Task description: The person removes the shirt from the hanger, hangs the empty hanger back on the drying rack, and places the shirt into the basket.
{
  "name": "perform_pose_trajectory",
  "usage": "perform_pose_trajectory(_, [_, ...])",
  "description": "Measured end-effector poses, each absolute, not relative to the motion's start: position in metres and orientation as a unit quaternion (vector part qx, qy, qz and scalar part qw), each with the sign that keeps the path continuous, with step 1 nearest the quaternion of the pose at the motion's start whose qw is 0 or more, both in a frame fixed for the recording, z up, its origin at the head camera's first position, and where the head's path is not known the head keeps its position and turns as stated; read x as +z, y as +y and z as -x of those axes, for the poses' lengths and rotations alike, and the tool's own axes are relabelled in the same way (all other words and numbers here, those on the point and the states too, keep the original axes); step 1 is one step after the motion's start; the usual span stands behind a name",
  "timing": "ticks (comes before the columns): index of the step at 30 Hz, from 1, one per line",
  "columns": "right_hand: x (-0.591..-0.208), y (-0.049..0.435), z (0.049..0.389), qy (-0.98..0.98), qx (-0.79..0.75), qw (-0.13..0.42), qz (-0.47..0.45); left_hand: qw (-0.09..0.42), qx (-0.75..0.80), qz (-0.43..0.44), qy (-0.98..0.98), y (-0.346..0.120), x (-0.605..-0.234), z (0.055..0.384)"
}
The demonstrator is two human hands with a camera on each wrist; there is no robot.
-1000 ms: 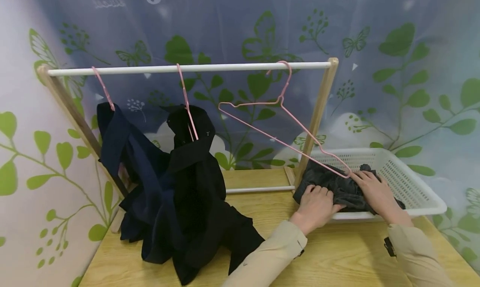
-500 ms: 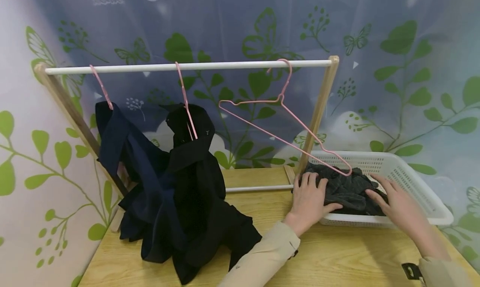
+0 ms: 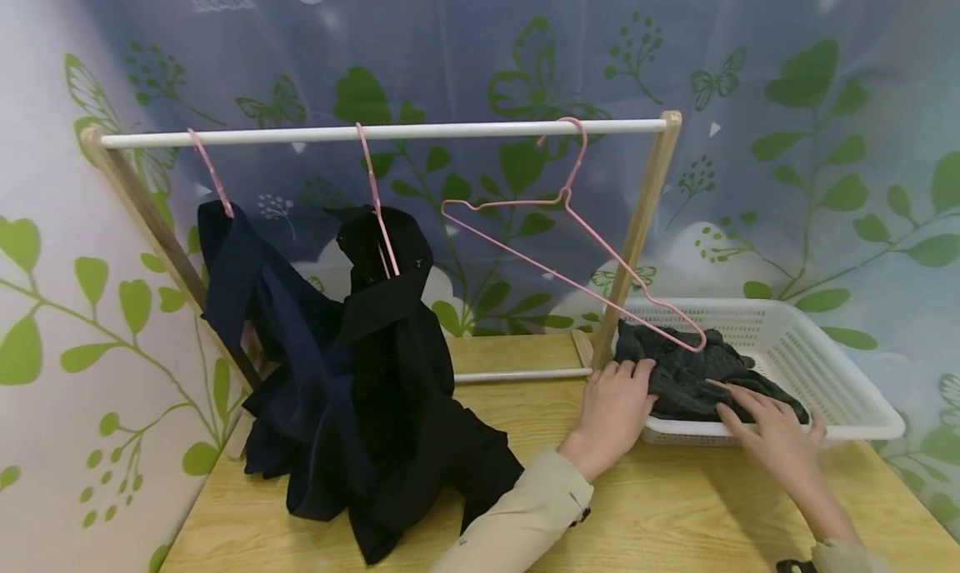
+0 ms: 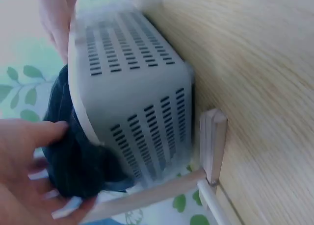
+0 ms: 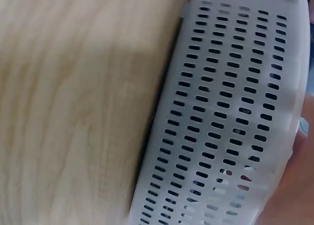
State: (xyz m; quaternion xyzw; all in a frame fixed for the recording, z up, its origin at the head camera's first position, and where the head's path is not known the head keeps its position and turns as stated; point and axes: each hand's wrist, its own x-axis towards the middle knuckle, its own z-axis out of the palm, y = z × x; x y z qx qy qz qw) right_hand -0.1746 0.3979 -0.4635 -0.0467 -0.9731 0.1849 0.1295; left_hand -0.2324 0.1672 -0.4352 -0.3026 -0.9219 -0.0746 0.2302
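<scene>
A rumpled dark grey garment (image 3: 697,377) lies in the white perforated basket (image 3: 862,431), toward its left end. My left hand (image 3: 613,402) holds a fold of it at the basket's left corner. In the left wrist view the thumb (image 4: 49,132) lies on the cloth (image 4: 73,161) and the fingers bend round its other side. My right hand (image 3: 783,435) is over the basket's front rim, with spread fingers touching the garment. Only part of the right hand (image 5: 294,186) appears beside the rim in the right wrist view; its fingertips are hidden there.
A bare pink hanger (image 3: 566,196) hangs from the white rail (image 3: 480,130), its lower corner over the basket. Navy (image 3: 307,406) and black (image 3: 420,448) garments hang to the left, draping onto the wooden table (image 3: 660,515). The rack's right post (image 3: 637,231) stands beside the basket.
Both hands have shifted their places on the garment. The right hand lifted off to the right, then came back lower at the front rim. The garment now spreads farther right.
</scene>
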Motion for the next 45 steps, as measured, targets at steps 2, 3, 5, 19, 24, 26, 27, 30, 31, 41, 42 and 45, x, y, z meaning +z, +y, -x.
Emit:
perform_pose_trajectory(2, [-0.463, 0.4, 0.176, -0.971, 0.194, 0.129, 0.045, 0.225, -0.065, 0.349, -0.907, 0.172, -0.437, 0.231])
perform_pose_trajectory(3, [-0.463, 0.4, 0.176, -0.971, 0.197, 0.128, 0.044, 0.208, -0.058, 0.368, -0.904, 0.175, -0.438, 0.23])
perform_pose_trajectory(5, [-0.463, 0.4, 0.175, -0.971, 0.196, 0.129, 0.046, 0.161, -0.047, 0.394, -0.903, 0.18, -0.439, 0.227])
perform_pose_trajectory(19, [-0.46, 0.397, 0.177, -0.97, 0.213, 0.118, 0.006, 0.06, 0.013, 0.384, -0.921, 0.195, -0.449, 0.227])
perform_pose_trajectory(24, [-0.46, 0.395, 0.177, -0.96, 0.225, 0.168, -0.016, 0.09, -0.002, 0.388, -0.917, 0.188, -0.44, 0.221])
perform_pose_trajectory(26, [-0.458, 0.389, 0.174, -0.946, 0.227, 0.229, -0.031, 0.147, -0.001, 0.39, -0.909, 0.182, -0.437, 0.219])
perform_pose_trajectory(27, [-0.457, 0.385, 0.172, -0.937, 0.227, 0.261, -0.042, 0.177, -0.002, 0.389, -0.904, 0.179, -0.434, 0.217])
perform_pose_trajectory(30, [-0.448, 0.366, 0.164, -0.908, 0.222, 0.347, -0.077, 0.27, -0.02, 0.381, -0.884, 0.166, -0.426, 0.214])
perform_pose_trajectory(31, [-0.445, 0.359, 0.161, -0.899, 0.22, 0.368, -0.09, 0.292, -0.032, 0.378, -0.878, 0.161, -0.423, 0.213])
perform_pose_trajectory(41, [-0.424, 0.287, 0.142, -0.872, 0.17, 0.428, -0.167, 0.347, -0.076, 0.357, -0.864, 0.099, -0.415, 0.203])
perform_pose_trajectory(42, [-0.423, 0.281, 0.142, -0.87, 0.173, 0.428, -0.174, 0.351, -0.08, 0.354, -0.863, 0.094, -0.414, 0.203])
perform_pose_trajectory(45, [-0.419, 0.263, 0.146, -0.863, 0.189, 0.429, -0.188, 0.37, -0.092, 0.345, -0.858, 0.077, -0.407, 0.2])
